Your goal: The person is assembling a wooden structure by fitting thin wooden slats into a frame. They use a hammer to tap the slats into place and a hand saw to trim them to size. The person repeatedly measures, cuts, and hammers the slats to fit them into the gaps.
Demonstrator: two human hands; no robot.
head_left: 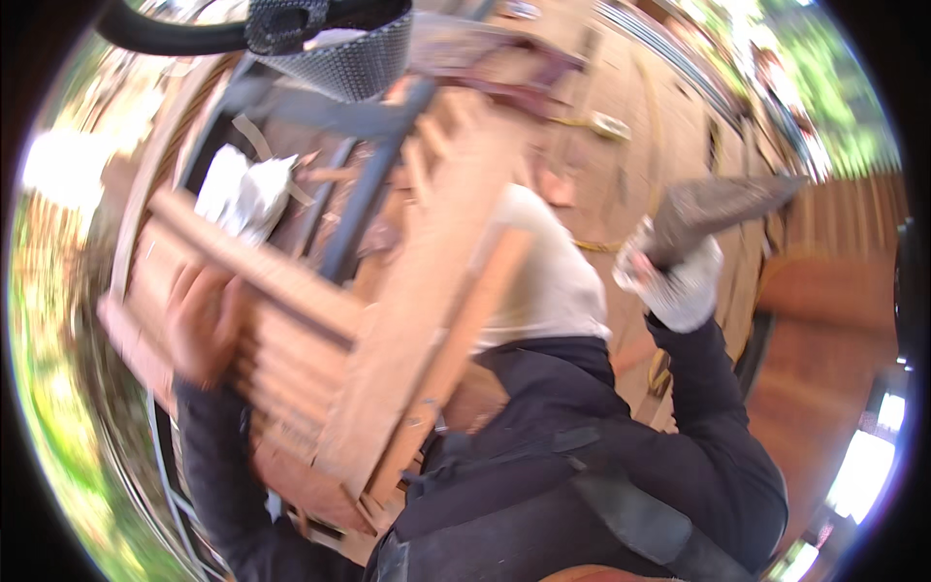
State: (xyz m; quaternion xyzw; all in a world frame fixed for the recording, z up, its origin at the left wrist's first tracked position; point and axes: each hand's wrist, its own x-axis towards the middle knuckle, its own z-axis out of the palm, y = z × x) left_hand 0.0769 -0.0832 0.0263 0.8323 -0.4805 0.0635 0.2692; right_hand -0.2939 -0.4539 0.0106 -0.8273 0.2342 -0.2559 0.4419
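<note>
My left hand (204, 325), bare and blurred, has its bent fingers around the edge of a slatted wooden frame (388, 378). A wooden rail (272, 267) runs just past its fingertips. The frame lies at a slant against my light-trousered leg (548, 272), with a broad board along its right side. Out to the right, my right hand (679, 286) in a white glove is closed around a dark grey-brown tapered piece (718, 209). Its narrow end points right, away from the frame; its exact kind is unclear.
Beyond the frame stands a dark metal frame (383, 165), with a crumpled white bag (242, 189) beside it. A yellow cord (592, 244) lies over the plank floor (621, 63). A brown wooden surface (824, 378) is on the right. A mesh strap (339, 58) hangs at the top.
</note>
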